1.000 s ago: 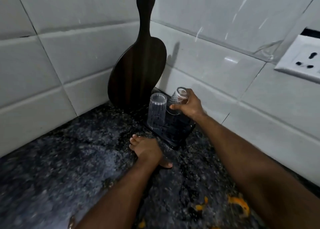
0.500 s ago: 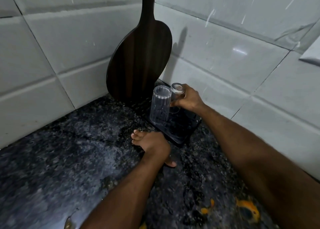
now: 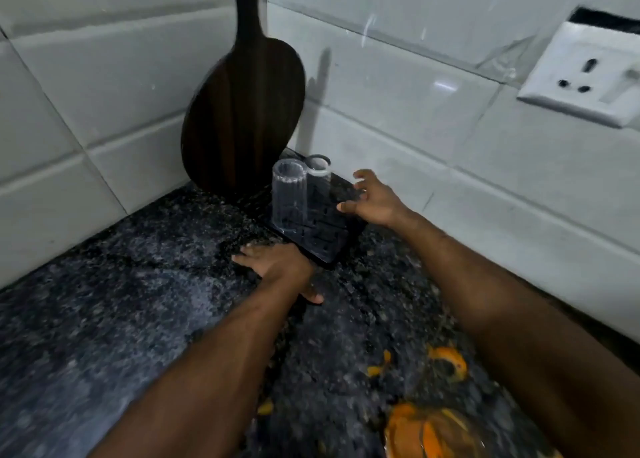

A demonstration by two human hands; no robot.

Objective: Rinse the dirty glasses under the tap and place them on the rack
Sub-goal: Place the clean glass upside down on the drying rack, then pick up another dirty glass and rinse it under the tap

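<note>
The near glass (image 3: 288, 198) and far glass (image 3: 318, 177) stand inverted, touching, on the rack (image 3: 323, 241), at its far end. The right hand (image 3: 374, 201) hovers over the rack's right edge, fingers spread and empty. The left hand (image 3: 277, 267) lies flat on the counter (image 3: 121, 284) by the rack's near corner.

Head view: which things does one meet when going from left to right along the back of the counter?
wooden board → front glass → rear glass → right hand → wall socket. The left hand and the rack overlap these, so they are left out.
</note>
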